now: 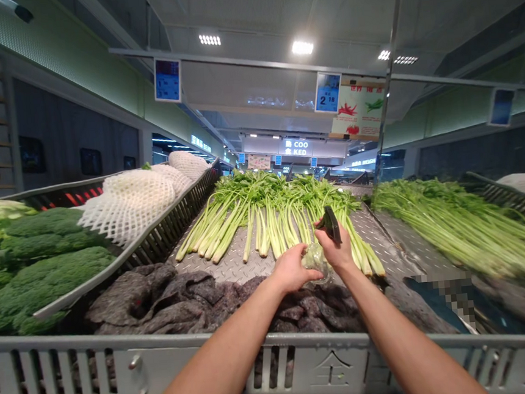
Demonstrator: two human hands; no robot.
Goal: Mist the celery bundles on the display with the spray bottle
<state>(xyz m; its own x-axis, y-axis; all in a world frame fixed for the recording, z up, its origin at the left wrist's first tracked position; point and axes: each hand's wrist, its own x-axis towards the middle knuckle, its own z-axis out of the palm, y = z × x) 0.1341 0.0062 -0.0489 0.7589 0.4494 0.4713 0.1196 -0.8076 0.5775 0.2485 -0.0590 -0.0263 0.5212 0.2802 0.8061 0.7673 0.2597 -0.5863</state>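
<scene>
Between both hands is what looks like a spray bottle with a clear body point(315, 258) and a black trigger head point(332, 225). My right hand point(339, 250) is wrapped round it just below the black head. Fingers and thumb of my left hand point(293, 269) curve round the side of the clear body. Part of the bottle is hidden by the hands. Just beyond lie celery stalks point(274, 223), leafy ends away from me, cut ends toward me. They rest on a metal tread-patterned shelf point(235, 272).
Crumpled dark cloth point(179, 296) lies along the front, behind a grey slatted rail point(202, 343). On the left, a black crate side point(155, 231) separates broccoli point(43, 271) and net-wrapped produce point(129, 199). A mirror point(464, 142) stands on the right. Price signs point(327, 92) hang overhead.
</scene>
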